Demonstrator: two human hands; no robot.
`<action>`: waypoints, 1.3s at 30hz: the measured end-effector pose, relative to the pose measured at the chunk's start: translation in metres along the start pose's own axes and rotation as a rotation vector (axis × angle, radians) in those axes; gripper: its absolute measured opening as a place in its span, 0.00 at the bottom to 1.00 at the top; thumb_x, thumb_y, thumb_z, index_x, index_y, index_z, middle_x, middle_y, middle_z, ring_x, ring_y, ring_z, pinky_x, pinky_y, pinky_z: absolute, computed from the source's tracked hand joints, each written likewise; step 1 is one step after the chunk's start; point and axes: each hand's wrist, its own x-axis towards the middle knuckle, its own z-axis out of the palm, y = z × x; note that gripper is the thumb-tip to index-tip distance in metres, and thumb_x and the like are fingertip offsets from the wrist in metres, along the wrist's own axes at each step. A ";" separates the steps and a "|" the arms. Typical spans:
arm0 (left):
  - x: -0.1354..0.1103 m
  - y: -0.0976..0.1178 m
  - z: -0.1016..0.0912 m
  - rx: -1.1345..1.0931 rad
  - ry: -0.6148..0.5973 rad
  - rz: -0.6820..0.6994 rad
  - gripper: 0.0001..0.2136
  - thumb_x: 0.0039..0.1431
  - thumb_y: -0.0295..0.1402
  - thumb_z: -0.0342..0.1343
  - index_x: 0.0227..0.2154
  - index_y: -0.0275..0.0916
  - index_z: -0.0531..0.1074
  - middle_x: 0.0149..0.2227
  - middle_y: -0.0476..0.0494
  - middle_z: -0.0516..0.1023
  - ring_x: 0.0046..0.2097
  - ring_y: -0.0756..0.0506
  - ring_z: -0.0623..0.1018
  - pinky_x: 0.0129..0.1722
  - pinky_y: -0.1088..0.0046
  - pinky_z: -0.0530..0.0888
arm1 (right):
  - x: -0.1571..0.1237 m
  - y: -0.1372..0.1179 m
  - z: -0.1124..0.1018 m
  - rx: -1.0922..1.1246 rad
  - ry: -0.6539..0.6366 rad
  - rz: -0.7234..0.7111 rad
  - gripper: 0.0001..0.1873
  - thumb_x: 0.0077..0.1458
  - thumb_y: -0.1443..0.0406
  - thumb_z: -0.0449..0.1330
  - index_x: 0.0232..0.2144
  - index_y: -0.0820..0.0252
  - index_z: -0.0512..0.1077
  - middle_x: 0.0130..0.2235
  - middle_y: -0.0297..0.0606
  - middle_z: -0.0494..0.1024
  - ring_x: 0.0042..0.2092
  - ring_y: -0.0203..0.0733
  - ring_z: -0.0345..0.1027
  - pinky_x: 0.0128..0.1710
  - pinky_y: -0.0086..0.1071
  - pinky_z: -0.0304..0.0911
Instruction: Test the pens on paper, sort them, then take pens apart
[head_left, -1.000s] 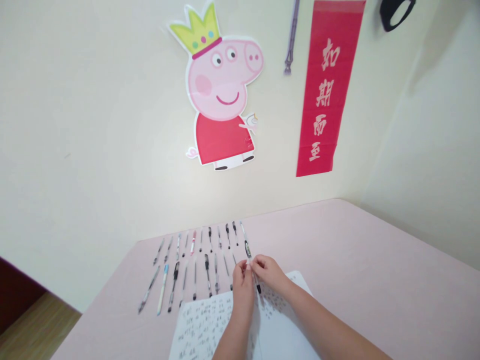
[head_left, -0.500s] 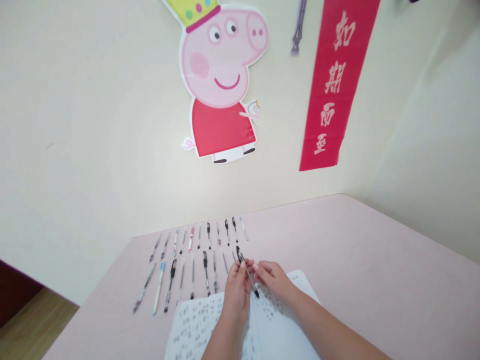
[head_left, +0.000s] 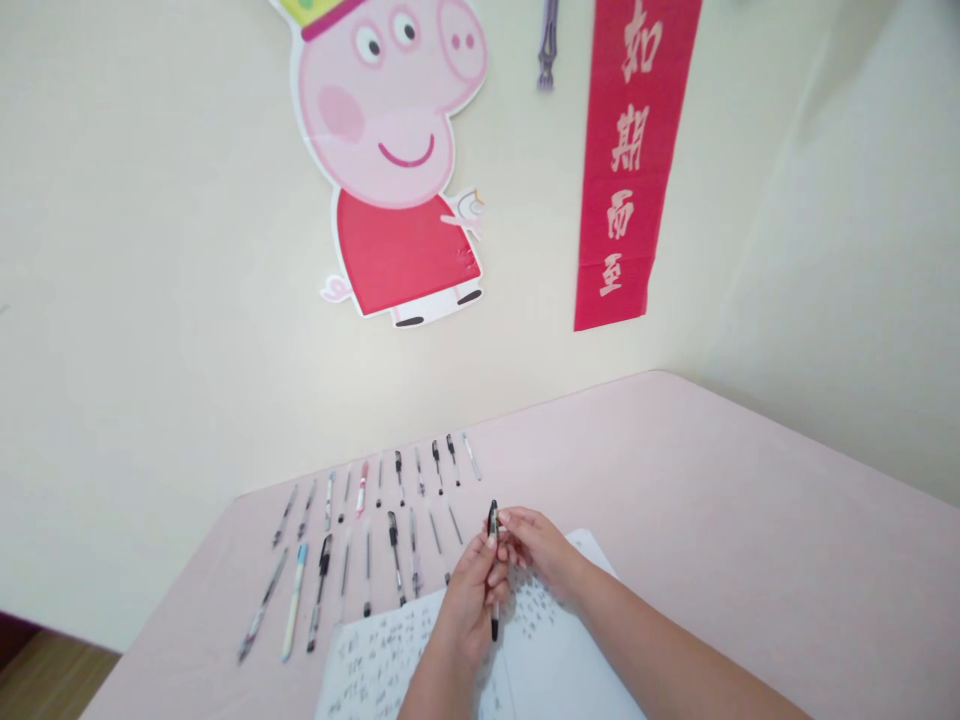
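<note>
A black-capped pen stands nearly upright in the picture, its dark lower end showing below my fingers. My left hand is closed around its barrel. My right hand is closed too, with thumb and fingers pinched at the pen's upper part beside the cap. Beneath both hands lies an open notebook with handwriting on its pages. Two rows of pens are laid out left of and beyond my hands, among them a black-capped pen and a light-blue-capped pen.
The pinkish table meets the wall at its back edge. A pink pig cutout and a red banner with white characters hang on the wall. Wooden floor shows at lower left.
The pen has turned from a slant to nearly upright. My left fingers now wrap its barrel, and my right fingers have come up to its cap end. The whole view has shifted slightly.
</note>
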 end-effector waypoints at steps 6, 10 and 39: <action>-0.002 -0.001 0.002 0.052 0.044 0.003 0.15 0.46 0.40 0.63 0.29 0.35 0.66 0.24 0.54 0.64 0.18 0.61 0.53 0.14 0.87 0.50 | 0.000 0.001 -0.003 -0.043 -0.013 -0.021 0.25 0.44 0.47 0.61 0.31 0.66 0.73 0.17 0.29 0.67 0.18 0.27 0.54 0.19 0.24 0.44; 0.000 -0.003 0.000 0.086 0.069 -0.011 0.17 0.44 0.41 0.64 0.29 0.36 0.65 0.23 0.55 0.63 0.18 0.61 0.53 0.14 0.86 0.48 | 0.002 0.005 -0.005 -0.039 -0.012 -0.052 0.24 0.44 0.49 0.61 0.31 0.66 0.74 0.17 0.30 0.67 0.18 0.27 0.54 0.19 0.25 0.44; -0.003 -0.011 0.002 0.285 -0.038 0.008 0.13 0.49 0.40 0.59 0.30 0.37 0.65 0.25 0.50 0.70 0.21 0.57 0.61 0.19 0.81 0.56 | 0.007 -0.004 -0.019 0.067 0.183 -0.078 0.19 0.44 0.52 0.61 0.31 0.63 0.73 0.18 0.29 0.66 0.17 0.26 0.48 0.16 0.24 0.41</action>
